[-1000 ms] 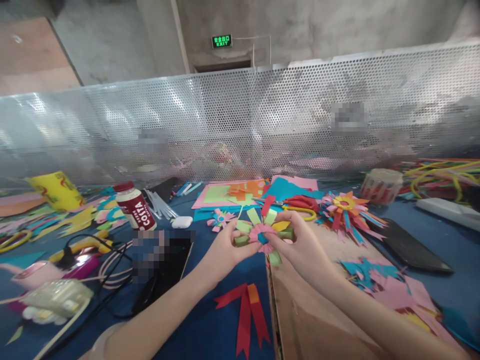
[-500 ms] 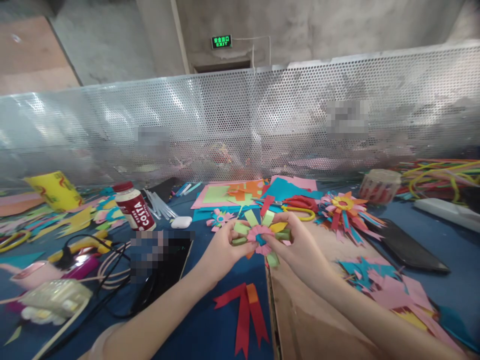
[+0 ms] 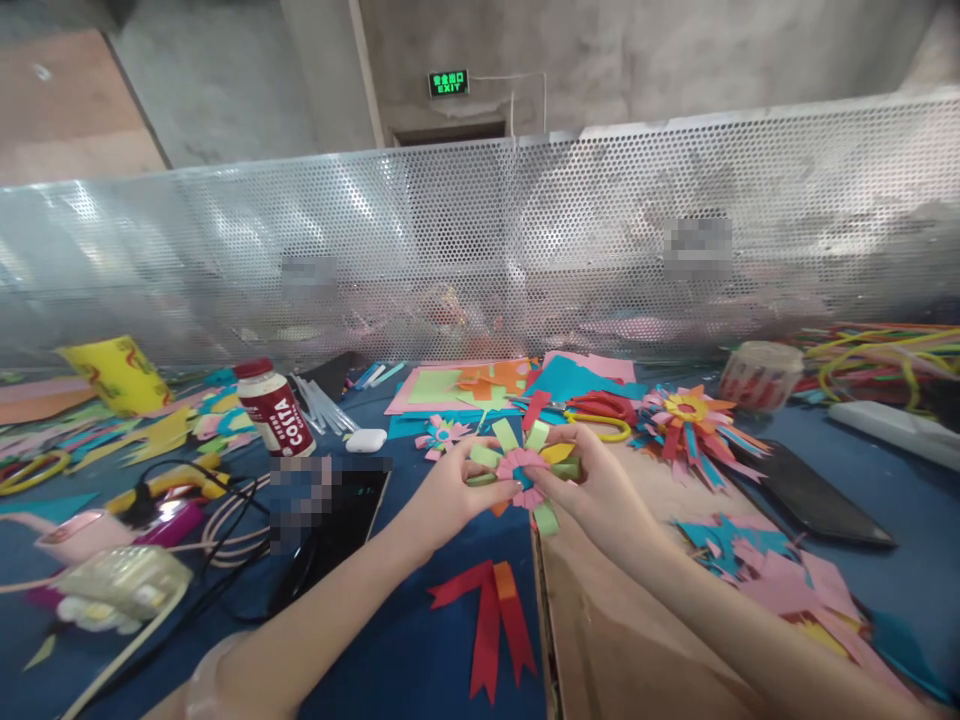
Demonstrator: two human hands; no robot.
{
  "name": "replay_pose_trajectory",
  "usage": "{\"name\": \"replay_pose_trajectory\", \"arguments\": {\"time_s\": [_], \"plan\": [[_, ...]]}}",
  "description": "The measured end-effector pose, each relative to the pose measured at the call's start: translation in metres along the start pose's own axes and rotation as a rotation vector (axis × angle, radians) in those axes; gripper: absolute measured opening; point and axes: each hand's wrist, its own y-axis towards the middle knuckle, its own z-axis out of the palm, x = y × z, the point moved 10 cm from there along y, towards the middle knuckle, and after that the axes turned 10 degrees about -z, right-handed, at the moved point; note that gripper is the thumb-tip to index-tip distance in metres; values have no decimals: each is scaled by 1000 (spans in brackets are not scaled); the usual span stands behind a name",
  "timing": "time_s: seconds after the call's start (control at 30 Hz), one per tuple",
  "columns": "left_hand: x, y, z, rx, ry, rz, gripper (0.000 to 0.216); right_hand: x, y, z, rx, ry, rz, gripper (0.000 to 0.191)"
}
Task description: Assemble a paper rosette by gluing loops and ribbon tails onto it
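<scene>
Between both hands is a paper flower (image 3: 516, 462) with a pink fringed ring, a blue centre and green, yellow and red strips around it. My left hand (image 3: 450, 490) pinches its left side, thumb near the blue centre. From the right, my right hand (image 3: 581, 470) grips it, its thumb also at the centre. The fingers behind the flower are partly hidden. Below it on the blue table lie red paper ribbons (image 3: 486, 620) with notched ends and an orange piece on top. A smaller paper flower (image 3: 442, 436) lies just beyond my left hand.
Scissors (image 3: 600, 415) and coloured paper sheets (image 3: 427, 388) lie behind the hands. A finished-looking paper flower (image 3: 686, 415) and a phone (image 3: 814, 495) are at right, above paper scraps (image 3: 795, 590). Left are a bottle (image 3: 274, 410), an earbud case (image 3: 366, 440), cables and a power strip (image 3: 124, 585).
The view has shifted slightly, so things at left appear a little further right. Both hands keep hold of the paper flower, with hardly any movement.
</scene>
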Motion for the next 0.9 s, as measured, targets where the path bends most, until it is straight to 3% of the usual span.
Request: {"name": "replay_pose_trajectory", "arguments": {"time_s": [0.4,0.57,0.63,0.7,0.77,0.83,0.9], "plan": [[3,-2,1,-5,-25,-25,50,-6,1,5,30,2,4,31],[6,3,3,35,37,-30,47,-8,1,5,34,36,78,33],[3,3,-4,-8,97,-27,48,-10,1,4,46,37,108,33],[-7,-2,-15,-68,230,20,49,-17,1,6,85,14,123,32],[-20,-10,-32,-157,510,71,43,-29,2,10,136,-48,131,32],[-28,-15,-62,-310,918,30,40,-43,6,14,175,-174,108,30],[-35,-19,-108,-491,1263,-96,40,-50,12,19,225,-414,10,28]]}}
